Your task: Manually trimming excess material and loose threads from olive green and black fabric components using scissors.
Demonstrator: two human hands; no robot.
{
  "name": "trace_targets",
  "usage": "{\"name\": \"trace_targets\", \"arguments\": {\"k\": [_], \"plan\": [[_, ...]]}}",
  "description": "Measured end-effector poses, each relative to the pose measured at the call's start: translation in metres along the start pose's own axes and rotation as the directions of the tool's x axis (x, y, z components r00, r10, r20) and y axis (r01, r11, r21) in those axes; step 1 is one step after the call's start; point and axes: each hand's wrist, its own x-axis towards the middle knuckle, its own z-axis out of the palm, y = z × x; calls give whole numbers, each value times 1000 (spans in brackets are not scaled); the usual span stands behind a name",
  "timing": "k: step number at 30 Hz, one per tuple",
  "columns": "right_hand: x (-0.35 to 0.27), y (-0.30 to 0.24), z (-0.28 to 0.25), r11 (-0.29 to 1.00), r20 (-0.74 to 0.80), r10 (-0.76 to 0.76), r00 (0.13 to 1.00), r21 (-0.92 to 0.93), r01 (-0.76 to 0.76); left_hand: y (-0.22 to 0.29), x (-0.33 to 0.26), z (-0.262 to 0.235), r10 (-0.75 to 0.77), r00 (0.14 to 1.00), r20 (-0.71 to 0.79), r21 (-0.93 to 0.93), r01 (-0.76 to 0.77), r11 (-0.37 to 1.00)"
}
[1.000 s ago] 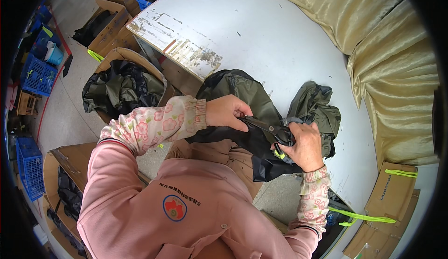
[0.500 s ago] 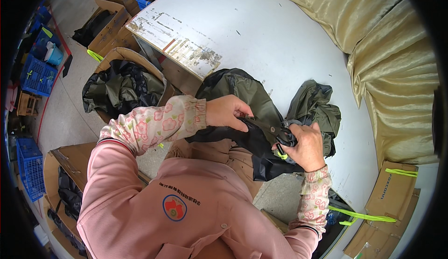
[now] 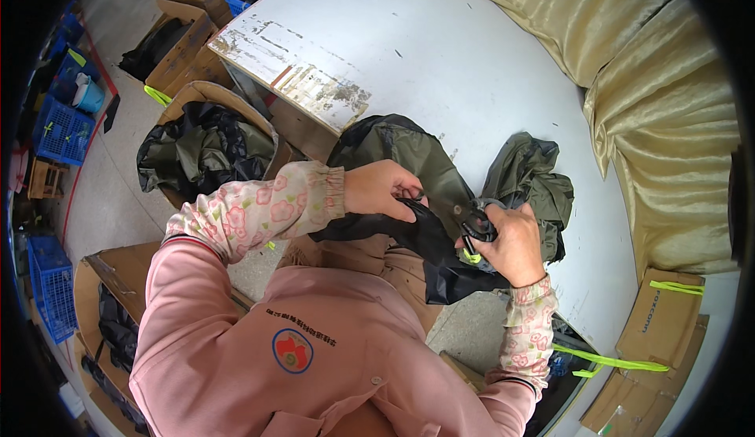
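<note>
**Cloth [image 3: 421,158] pinched in left hand [image 3: 384,191], scissors [image 3: 481,227] gripped in right hand [image 3: 515,242]**

The olive-green and black cloth lay across the near edge of the white bench [image 3: 472,59], its black part hanging down over the person's tan trousers [image 3: 373,262]. The left hand was closed narrow, thumb and fingers pinching a dark fold of the cloth. The right hand was wrapped around the black handles of the scissors, which pointed toward the left hand above the cloth. The blades were blurred, so whether they stood apart or together could not be told. A bright yellow-green piece [image 3: 472,258] showed just below the handles, beside the right hand.

Beyond the right hand, a crumpled olive bundle [image 3: 528,173] rested on the bench; whether it was joined to the cloth could not be made out. Floral sleeve covers [image 3: 255,210] reached both wrists, over a pink shirt [image 3: 228,350].

To the left of the bench stood an open cardboard box [image 3: 216,91] filled with similar olive and black fabric [image 3: 206,147]. Farther left, blue crates [image 3: 64,129] and a light blue bucket [image 3: 90,97] lined the floor [image 3: 118,185]. A gold curtain [image 3: 664,130] hung along the right side of the bench, and below it leaned brown cardboard [image 3: 657,323] with a yellow-green strap [image 3: 613,360] stretching across nearby. The bench's paint was worn away at its left corner.
</note>
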Motion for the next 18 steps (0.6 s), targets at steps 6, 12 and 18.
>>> {"name": "trace_targets", "arguments": {"k": [6,12,18], "plan": [[-16,19,3,973,-96,224,970,87,-216,18,-5,-10,-12,1000,24,-5,13,1000],[-74,100,27,820,-352,569,743,309,-482,78,-99,-100,64,824,-563,163,35,986],[-133,137,29,580,-339,813,473,416,-700,132,-338,-203,500,355,-790,609,361,706]]}}
